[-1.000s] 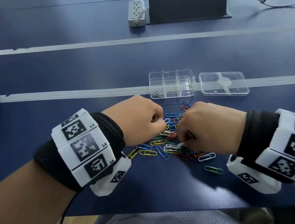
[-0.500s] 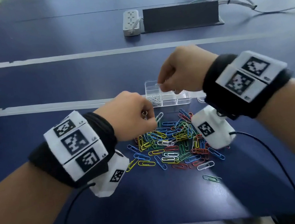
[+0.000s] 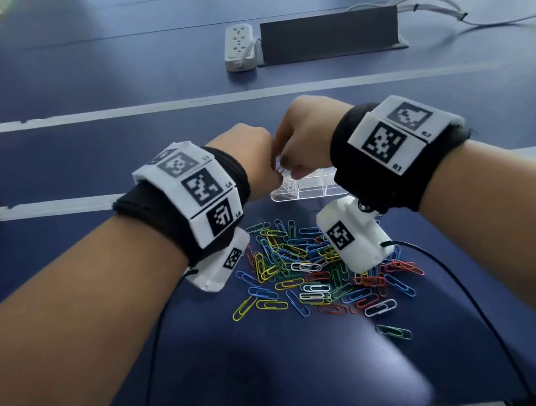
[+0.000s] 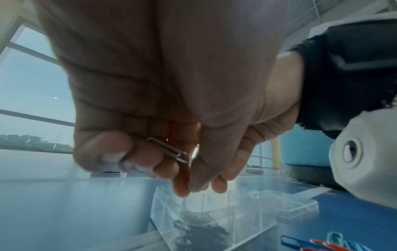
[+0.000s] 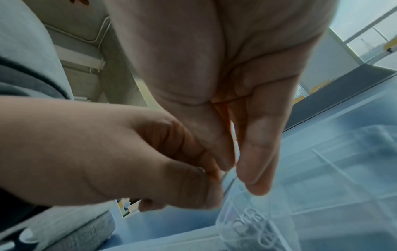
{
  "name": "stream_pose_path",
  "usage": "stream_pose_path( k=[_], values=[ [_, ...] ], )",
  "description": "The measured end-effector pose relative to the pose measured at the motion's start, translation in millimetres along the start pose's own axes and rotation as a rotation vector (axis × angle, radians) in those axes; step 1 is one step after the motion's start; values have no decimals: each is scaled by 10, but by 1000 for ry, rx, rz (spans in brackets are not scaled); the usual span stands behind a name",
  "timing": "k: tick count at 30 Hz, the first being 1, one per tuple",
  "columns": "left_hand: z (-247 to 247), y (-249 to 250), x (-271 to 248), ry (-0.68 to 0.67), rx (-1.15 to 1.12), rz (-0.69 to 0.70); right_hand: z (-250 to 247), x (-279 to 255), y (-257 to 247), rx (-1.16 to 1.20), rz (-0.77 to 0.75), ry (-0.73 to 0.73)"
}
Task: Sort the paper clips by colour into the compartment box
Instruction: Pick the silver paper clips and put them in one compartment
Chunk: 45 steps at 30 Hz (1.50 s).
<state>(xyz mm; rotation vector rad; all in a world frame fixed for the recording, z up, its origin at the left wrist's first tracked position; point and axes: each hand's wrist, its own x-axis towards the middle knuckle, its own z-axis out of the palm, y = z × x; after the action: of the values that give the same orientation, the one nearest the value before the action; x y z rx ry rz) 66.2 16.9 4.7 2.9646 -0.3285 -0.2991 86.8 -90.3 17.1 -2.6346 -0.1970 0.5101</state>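
Left hand point(image 4: 163, 95) fingers point(image 4: 103, 149) curled, holding a silver wire paper clip point(image 4: 169, 151) above the clear plastic compartment box point(image 3: 305, 191); right hand point(image 3: 306, 137) fingers point(image 5: 257, 152) straight, together, holding nothing.

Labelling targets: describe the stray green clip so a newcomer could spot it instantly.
On the dark blue table, find the multicoloured pile of paper clips in front of the clear compartment box. The green clip lies alone nearer the person, to the pile's right, touching none of the others.

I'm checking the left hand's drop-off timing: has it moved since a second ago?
Yes. The left hand has gone from the clip pile away from the person to the compartment box, pinching a white clip.
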Motion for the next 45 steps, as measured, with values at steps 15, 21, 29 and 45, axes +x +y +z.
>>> stream_pose_path(
  k=[15,21,29,45],
  values=[
    [-23,67,-20,37,-55,108,1,-124,244,221,-96,-55],
    [-5,-72,-83,81,-319,15,14,-120,195,338,-136,-83],
    [7,-198,-168,84,-328,12,51,-138,154,190,-180,-17],
    [142,-140,-155,10,-9,107,117,-1131,630,-424,-346,-262]
  ],
)
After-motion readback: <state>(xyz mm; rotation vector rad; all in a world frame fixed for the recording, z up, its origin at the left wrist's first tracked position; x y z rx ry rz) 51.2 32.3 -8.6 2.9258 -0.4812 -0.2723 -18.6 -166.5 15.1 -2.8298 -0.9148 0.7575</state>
